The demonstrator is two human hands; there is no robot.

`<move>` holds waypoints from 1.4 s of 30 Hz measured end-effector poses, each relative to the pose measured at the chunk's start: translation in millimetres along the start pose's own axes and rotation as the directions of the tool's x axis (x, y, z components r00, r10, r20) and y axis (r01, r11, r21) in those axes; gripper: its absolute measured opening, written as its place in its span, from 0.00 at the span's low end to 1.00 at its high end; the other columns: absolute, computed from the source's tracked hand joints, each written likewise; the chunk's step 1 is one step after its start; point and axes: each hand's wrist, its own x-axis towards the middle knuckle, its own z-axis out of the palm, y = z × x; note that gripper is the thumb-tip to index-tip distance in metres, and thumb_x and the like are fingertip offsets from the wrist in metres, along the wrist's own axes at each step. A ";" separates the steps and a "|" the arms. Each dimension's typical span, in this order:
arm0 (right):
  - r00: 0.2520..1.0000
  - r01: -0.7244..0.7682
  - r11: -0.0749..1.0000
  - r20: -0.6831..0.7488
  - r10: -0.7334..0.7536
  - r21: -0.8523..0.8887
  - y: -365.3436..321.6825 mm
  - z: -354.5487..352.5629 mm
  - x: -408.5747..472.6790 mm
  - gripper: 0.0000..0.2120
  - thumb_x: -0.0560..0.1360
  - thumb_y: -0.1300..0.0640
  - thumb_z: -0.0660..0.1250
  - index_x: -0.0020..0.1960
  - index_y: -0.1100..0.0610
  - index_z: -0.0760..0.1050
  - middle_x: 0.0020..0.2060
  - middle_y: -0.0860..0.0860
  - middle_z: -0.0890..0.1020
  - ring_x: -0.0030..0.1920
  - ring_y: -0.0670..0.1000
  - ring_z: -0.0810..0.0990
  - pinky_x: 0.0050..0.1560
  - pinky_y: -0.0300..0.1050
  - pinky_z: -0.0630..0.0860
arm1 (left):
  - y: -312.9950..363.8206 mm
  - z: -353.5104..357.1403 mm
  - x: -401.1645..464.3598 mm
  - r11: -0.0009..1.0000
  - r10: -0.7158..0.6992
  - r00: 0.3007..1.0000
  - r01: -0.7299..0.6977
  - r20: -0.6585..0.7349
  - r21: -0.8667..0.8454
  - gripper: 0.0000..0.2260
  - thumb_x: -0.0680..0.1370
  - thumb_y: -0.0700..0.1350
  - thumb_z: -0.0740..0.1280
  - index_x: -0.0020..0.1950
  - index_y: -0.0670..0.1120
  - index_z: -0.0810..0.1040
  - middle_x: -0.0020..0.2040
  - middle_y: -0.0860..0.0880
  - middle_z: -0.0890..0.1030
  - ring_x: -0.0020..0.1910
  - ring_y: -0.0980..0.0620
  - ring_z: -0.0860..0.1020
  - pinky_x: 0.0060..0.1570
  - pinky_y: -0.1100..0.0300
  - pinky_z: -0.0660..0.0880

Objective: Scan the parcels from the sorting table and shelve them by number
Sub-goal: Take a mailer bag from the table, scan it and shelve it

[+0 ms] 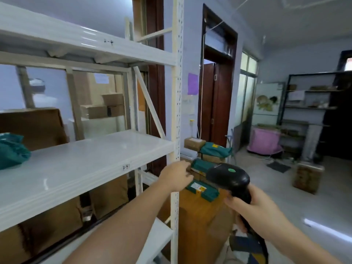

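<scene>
Right hand (pixel 259 204) grips black barcode scanner (pixel 231 178), lower right | left hand (pixel 176 176), fingers loosely spread, reaches over green parcel (pixel 202 189) on brown table (pixel 198 221), lower centre | white shelf (pixel 80 161) left

— What do you have on the white shelf (pixel 99 161) in front of you?
— At its left end you've got a green parcel bag (pixel 11 151), with a brown cardboard box (pixel 38 126) behind it. The rest of the board is bare.
— And the wooden table (pixel 202 212) past the upright?
— A flat green parcel (pixel 202 190) lies near your edge; more green parcels and brown boxes (pixel 194 143) are stacked farther back.
</scene>
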 end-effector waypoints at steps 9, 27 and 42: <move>1.000 -0.006 0.999 -0.018 0.007 0.040 63.4 -74.4 40.2 0.05 0.78 0.60 0.67 0.50 0.60 0.72 0.29 0.55 0.76 0.24 0.54 0.74 0.27 0.47 0.72 | 43.8 86.4 74.6 0.999 -0.020 0.994 0.017 0.105 0.029 0.25 0.79 0.57 0.67 0.75 0.51 0.75 0.72 0.48 0.79 0.69 0.45 0.77 0.67 0.48 0.76; 1.000 0.024 1.000 0.006 -0.024 0.002 174.1 -117.7 288.0 0.04 0.74 0.57 0.68 0.47 0.50 0.74 0.31 0.51 0.77 0.28 0.51 0.76 0.32 0.49 0.75 | -27.7 218.6 283.1 0.976 -0.130 0.960 0.081 0.247 0.201 0.27 0.83 0.57 0.68 0.79 0.49 0.70 0.75 0.47 0.76 0.72 0.45 0.75 0.69 0.47 0.74; 0.976 -0.008 1.000 0.217 0.009 -0.009 245.5 -147.9 501.5 0.13 0.73 0.58 0.68 0.41 0.38 0.74 0.30 0.52 0.78 0.26 0.56 0.77 0.30 0.52 0.76 | -85.2 316.7 436.2 0.941 -0.329 0.891 0.282 0.313 0.186 0.26 0.82 0.57 0.67 0.78 0.50 0.71 0.75 0.47 0.75 0.72 0.45 0.74 0.71 0.46 0.73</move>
